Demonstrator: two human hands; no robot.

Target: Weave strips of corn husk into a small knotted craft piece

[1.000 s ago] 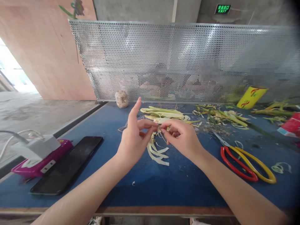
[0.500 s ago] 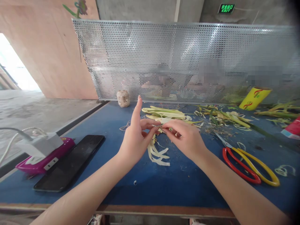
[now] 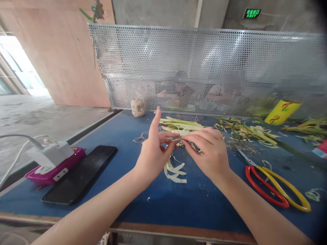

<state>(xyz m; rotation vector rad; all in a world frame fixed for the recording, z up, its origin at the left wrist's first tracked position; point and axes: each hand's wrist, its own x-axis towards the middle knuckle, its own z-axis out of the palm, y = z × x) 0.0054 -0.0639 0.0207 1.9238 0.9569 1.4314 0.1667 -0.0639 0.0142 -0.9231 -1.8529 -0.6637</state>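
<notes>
My left hand [image 3: 153, 154] is over the middle of the table, its index finger pointing up while the thumb and other fingers pinch a thin, brownish fibre strand [image 3: 179, 137]. Fingertip to fingertip with it, my right hand [image 3: 211, 153] pinches the same strand, its fingers bent together. Just below the hands are pale flat plant strips [image 3: 175, 173]; whether they join the strand is hidden by the fingers. Beside my left hand lies a loose thin twine [image 3: 140, 137]. Green-yellow leaf strips [image 3: 178, 123] lie behind the hands.
Scissors [image 3: 265, 180] with red and yellow handles lie at right. A black phone [image 3: 81, 175] and a purple power strip [image 3: 55, 170] are at left. Behind stand a twine roll [image 3: 138, 108], a yellow cylinder [image 3: 282, 112] and a perforated metal screen [image 3: 158, 61]. Plant scraps [image 3: 250, 131] lie right.
The view has shifted slightly, so the table and things sit a little further right. My right hand has turned somewhat, its knuckles higher; both hands keep their pinch close together.
</notes>
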